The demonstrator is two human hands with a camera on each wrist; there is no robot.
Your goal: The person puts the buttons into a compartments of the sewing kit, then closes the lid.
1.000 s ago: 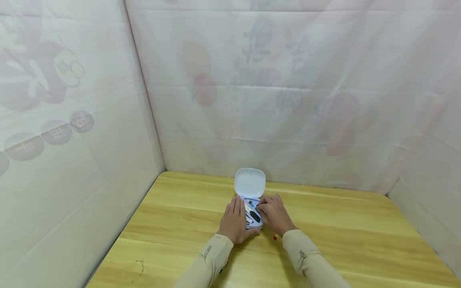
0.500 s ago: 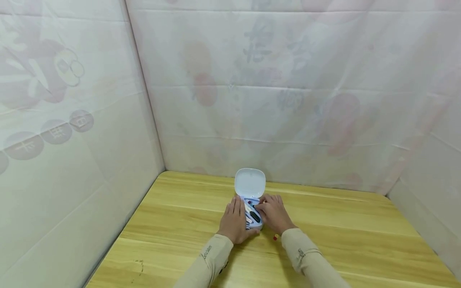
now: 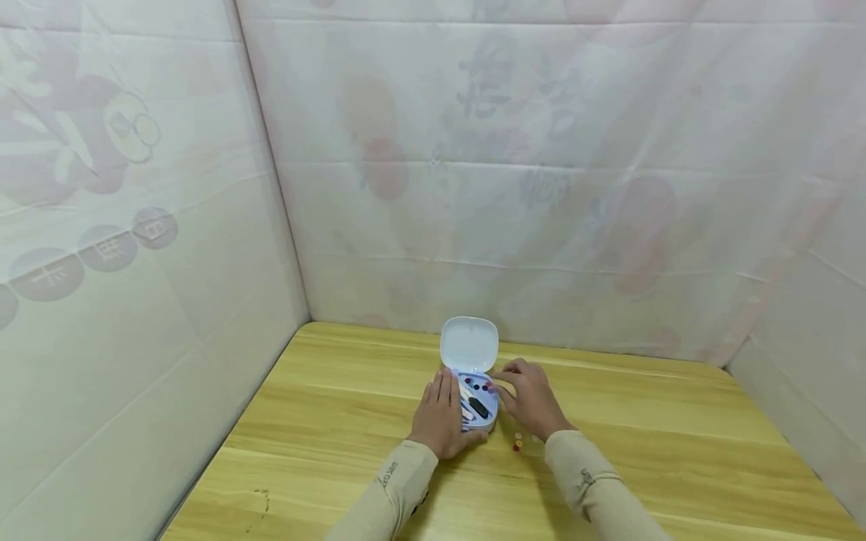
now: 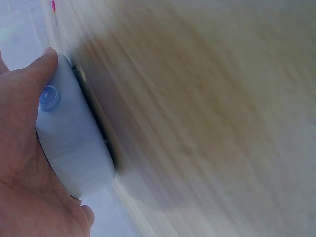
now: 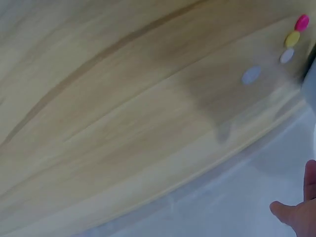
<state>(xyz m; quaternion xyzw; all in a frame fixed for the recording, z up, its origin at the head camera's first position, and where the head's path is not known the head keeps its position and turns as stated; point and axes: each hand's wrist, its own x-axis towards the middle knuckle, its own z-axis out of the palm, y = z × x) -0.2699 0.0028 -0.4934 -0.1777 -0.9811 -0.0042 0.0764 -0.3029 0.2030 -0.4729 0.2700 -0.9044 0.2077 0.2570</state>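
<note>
A small light-blue sewing kit (image 3: 492, 421) lies on the table with its white lid (image 3: 469, 344) raised at the back. Inside are a black-handled tool (image 3: 478, 407) and several small dark, red and pink buttons (image 3: 484, 388). My left hand (image 3: 438, 413) holds the kit from its left, fingers along that side and thumb across the front. The left wrist view shows the thumb beside a round blue catch (image 4: 49, 98) on the kit's side wall (image 4: 74, 143). My right hand (image 3: 531, 394) is at the kit's right rim, thumb and forefinger apart near the pink button.
On the wooden table (image 3: 643, 443), just right of the kit, lie a red button (image 5: 301, 22), a yellow button (image 5: 292, 39) and two pale buttons (image 5: 251, 75). Pale printed cloth walls (image 3: 541, 188) stand behind and at both sides.
My right hand has drawn back to the right from over the kit, uncovering more of its buttons and the pale buttons on the table. The left hand has stayed put.
</note>
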